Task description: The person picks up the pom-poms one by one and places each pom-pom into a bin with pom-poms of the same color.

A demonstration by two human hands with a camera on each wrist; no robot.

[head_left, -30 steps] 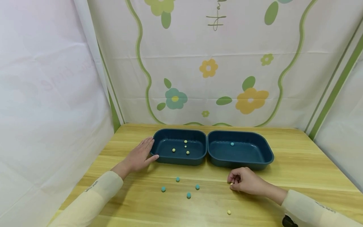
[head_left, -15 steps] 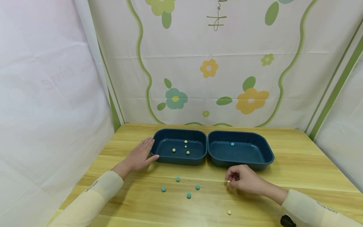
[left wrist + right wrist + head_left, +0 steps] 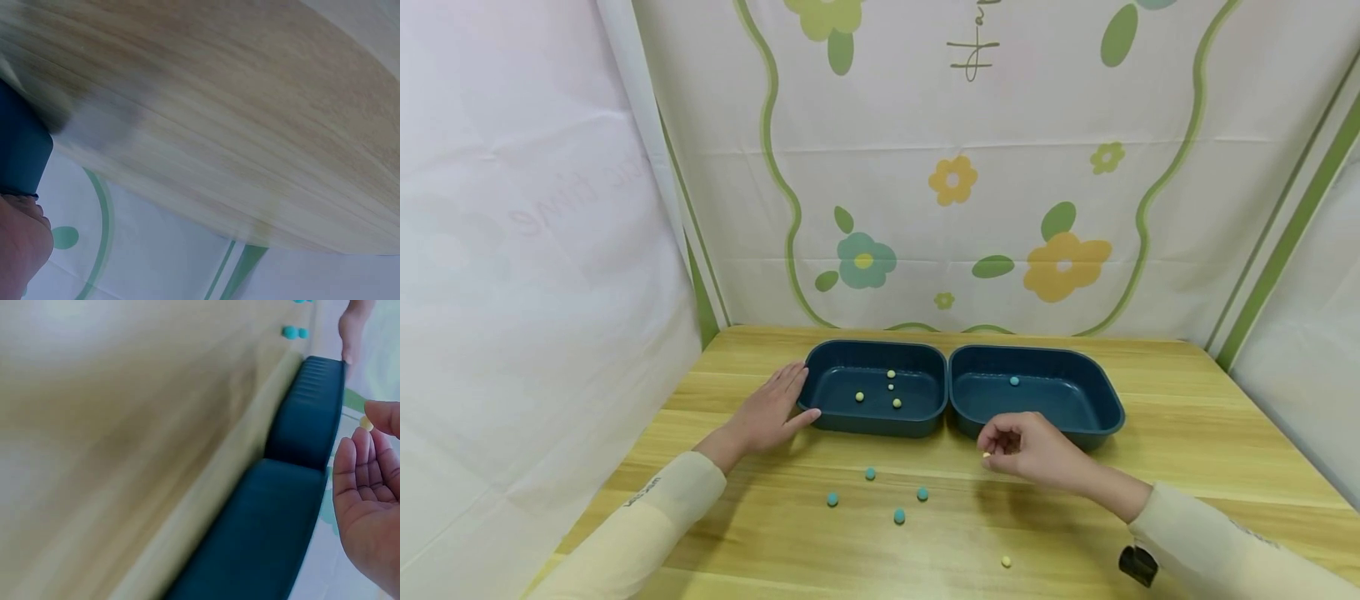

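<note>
My right hand (image 3: 1030,450) pinches a small pale yellow ball (image 3: 366,423) between thumb and fingertips, raised at the front wall of the right dark blue tray (image 3: 1108,396). My left hand (image 3: 767,412) rests with straight fingers against the left end of the left dark blue tray (image 3: 872,427), its thumb at the front rim. That tray holds several yellow balls (image 3: 860,397). Inside the right one lies a single blue ball (image 3: 1014,381). Several blue balls (image 3: 899,517) lie on the table in front of the trays, and another yellow ball (image 3: 1006,562) sits nearer the front.
The two trays stand side by side near the back of the wooden table (image 3: 760,533). Behind them hangs a white cloth (image 3: 895,192) with a flower print, and more white cloth (image 3: 535,275) closes off the left side.
My right hand has lifted the yellow ball off the table and moved it left and toward the trays. The left hand has stayed in place.
</note>
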